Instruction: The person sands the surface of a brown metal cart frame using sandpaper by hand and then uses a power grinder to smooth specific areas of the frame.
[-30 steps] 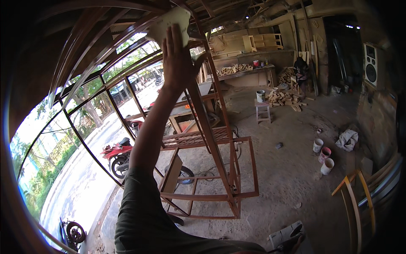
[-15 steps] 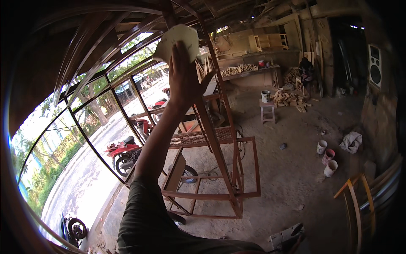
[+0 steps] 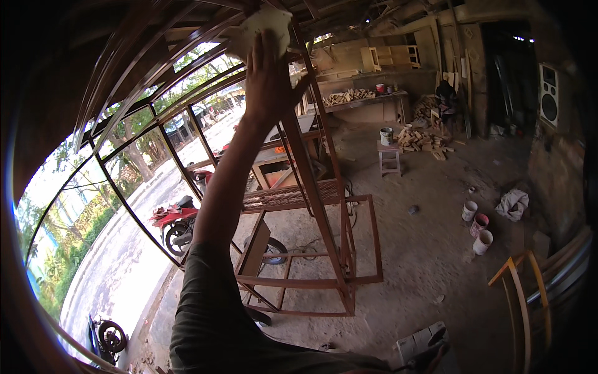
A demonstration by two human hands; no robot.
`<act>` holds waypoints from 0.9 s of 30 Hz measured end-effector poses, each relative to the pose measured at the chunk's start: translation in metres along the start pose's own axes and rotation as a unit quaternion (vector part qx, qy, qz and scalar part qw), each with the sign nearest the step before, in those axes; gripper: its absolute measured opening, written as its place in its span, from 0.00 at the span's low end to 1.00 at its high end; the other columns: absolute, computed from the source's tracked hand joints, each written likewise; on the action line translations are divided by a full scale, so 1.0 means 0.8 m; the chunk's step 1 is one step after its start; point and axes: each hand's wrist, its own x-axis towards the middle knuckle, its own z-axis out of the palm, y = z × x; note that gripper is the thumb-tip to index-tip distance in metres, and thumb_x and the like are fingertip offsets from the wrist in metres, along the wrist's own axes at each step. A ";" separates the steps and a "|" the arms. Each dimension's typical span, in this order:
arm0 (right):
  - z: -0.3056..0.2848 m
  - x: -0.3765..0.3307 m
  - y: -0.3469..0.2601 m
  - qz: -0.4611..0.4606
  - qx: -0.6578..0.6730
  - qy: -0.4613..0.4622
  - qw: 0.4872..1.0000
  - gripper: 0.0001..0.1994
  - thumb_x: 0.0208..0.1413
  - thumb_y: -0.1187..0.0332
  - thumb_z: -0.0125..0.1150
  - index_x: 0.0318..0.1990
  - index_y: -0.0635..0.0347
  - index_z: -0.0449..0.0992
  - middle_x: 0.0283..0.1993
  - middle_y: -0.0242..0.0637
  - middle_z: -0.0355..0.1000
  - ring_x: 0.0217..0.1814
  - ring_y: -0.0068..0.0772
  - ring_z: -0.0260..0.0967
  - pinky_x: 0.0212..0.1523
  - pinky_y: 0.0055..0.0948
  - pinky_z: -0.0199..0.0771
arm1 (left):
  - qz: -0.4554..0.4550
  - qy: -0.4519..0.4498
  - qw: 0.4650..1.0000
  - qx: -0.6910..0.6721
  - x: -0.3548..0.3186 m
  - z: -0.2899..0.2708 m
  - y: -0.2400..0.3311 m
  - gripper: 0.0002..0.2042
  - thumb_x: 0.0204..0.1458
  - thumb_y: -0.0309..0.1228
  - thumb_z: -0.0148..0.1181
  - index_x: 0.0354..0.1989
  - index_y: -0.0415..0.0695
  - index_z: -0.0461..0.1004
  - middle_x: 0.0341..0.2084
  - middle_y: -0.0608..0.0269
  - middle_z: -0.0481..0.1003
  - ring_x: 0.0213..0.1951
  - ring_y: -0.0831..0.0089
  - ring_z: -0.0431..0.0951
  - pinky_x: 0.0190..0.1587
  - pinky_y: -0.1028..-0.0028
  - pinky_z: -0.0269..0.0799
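My left hand (image 3: 266, 87) is raised high, its back toward me and its thumb out to the right. The long fingers lie flat over a pale, irregular sheet of sandpaper (image 3: 274, 23), holding it up against the top of a brown metal frame (image 3: 305, 162). What lies behind the sheet is hidden. The frame's tall posts run down past my hand to a mesh shelf (image 3: 293, 198) and lower rails. My right hand does not show.
A red motorcycle (image 3: 176, 224) stands outside on the left. On the right are several paint buckets (image 3: 482, 243), a crumpled cloth (image 3: 512, 204) and a wooden frame (image 3: 517, 280). Farther back are a stool (image 3: 389, 159), heaped wood offcuts (image 3: 420, 142), a workbench (image 3: 374, 106) and a person (image 3: 446, 100).
My left hand and the sandpaper have moved up in the picture, onto the upper part of the frame. The view has shifted slightly.
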 end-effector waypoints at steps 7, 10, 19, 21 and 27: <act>-0.007 -0.007 0.005 -0.003 -0.003 -0.001 1.000 0.29 0.60 0.35 0.51 0.33 0.57 0.71 0.26 0.41 0.69 0.27 0.41 0.64 0.32 0.36 0.76 | 0.008 0.068 0.997 -0.022 -0.012 0.009 -0.007 0.37 0.53 0.51 0.64 0.64 0.36 0.66 0.67 0.28 0.52 0.69 0.34 0.51 0.67 0.47 0.58; -0.002 -0.005 0.006 -0.002 0.005 0.004 1.000 0.29 0.60 0.35 0.50 0.33 0.57 0.71 0.25 0.41 0.69 0.26 0.41 0.64 0.31 0.36 0.75 | 0.000 0.042 0.999 -0.013 -0.019 0.009 -0.005 0.37 0.54 0.52 0.63 0.65 0.38 0.65 0.68 0.27 0.50 0.70 0.34 0.49 0.67 0.46 0.57; 0.026 0.014 0.022 0.013 0.008 -0.006 1.000 0.29 0.60 0.35 0.50 0.30 0.56 0.72 0.23 0.40 0.68 0.24 0.40 0.62 0.30 0.36 0.75 | -0.007 0.043 0.997 -0.056 -0.049 0.032 0.000 0.46 0.52 0.50 0.65 0.70 0.30 0.52 0.72 0.31 0.41 0.73 0.37 0.41 0.72 0.48 0.46; 0.027 0.017 0.027 0.016 0.011 -0.006 1.000 0.29 0.60 0.35 0.50 0.30 0.56 0.72 0.23 0.40 0.68 0.24 0.40 0.62 0.29 0.36 0.75 | -0.059 0.031 0.992 -0.103 -0.116 0.039 0.038 0.46 0.49 0.50 0.70 0.67 0.28 0.56 0.72 0.31 0.41 0.73 0.36 0.43 0.71 0.47 0.49; 0.016 0.016 0.038 0.029 0.020 -0.007 0.999 0.30 0.59 0.35 0.50 0.28 0.56 0.72 0.22 0.39 0.67 0.22 0.40 0.61 0.28 0.36 0.75 | -0.119 -0.119 0.982 -0.083 -0.200 -0.001 0.149 0.36 0.49 0.54 0.67 0.45 0.24 0.77 0.72 0.32 0.35 0.73 0.34 0.33 0.72 0.45 0.41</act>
